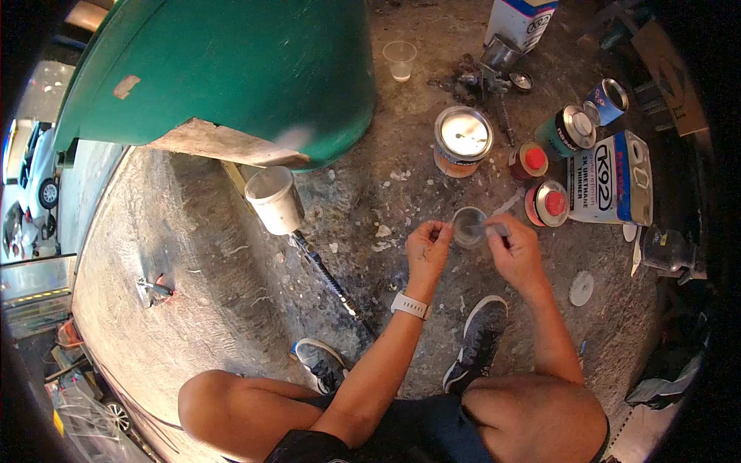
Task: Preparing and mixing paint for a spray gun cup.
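Note:
My left hand (429, 254) pinches the near-left rim of a small clear plastic cup (468, 228), held above the stained floor. At the cup's right side, my right hand (516, 254) has its thumb and fingers closed on a thin translucent piece (499, 229). That piece is blurred, and its far end reaches towards the cup's mouth. Just beyond the cup stands an open-looking round paint can (463, 136) with a bright, pale top. Two small cans with red caps, one nearer (547, 204) and one farther (528, 160), stand to the right.
A spray gun with a white cup (277, 199) lies left, its hose trailing towards me. Beyond are a green panel (243, 75), another clear cup (400, 61) and a second spray gun (492, 81). Rightward stand a thinner tin (611, 179), a green can (566, 133) and a round lid (581, 288).

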{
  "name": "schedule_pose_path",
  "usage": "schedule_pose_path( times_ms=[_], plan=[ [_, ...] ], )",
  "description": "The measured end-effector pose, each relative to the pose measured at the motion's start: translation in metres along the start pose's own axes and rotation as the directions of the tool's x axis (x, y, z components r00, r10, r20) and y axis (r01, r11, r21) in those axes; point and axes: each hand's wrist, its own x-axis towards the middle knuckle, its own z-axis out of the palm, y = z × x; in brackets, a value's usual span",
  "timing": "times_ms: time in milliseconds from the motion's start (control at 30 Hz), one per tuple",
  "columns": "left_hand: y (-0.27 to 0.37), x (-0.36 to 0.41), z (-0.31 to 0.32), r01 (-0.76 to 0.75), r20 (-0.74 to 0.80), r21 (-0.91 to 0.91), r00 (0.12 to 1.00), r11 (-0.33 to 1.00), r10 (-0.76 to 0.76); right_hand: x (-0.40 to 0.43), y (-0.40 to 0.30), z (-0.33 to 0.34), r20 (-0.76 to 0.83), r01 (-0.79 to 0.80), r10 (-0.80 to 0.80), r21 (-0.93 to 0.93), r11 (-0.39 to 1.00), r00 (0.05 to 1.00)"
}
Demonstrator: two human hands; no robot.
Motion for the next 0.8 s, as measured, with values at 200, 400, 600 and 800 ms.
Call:
schedule_pose_path(
  times_ms=[200, 400, 600, 800],
  plan=[
    [0.004, -0.001, -0.001, 0.004, -0.002, 0.011, 1.0, 1.0, -0.004, 0.0, -0.003, -0.001, 0.024, 0.013, -0.012, -0.055, 0.998, 1.0],
    [0.001, 0.0, -0.004, 0.042, 0.002, -0.006, 0.999, 0.999, -0.042, 0.001, -0.002, 0.003, -0.075, -0.032, 0.036, 0.058, 0.998, 0.997],
    [-0.009, 0.001, 0.009, 0.03, 0.06, -0.03, 0.998, 0.999, -0.028, -0.014, 0.041, 0.012, -0.132, -0.31, 0.348, 0.242, 0.919, 0.928],
    [-0.011, 0.009, -0.017, -0.049, 0.098, -0.038, 0.994, 0.998, 0.052, -0.015, 0.047, 0.059, -0.247, -0.284, 0.346, 0.255, 0.924, 0.905]
  ],
)
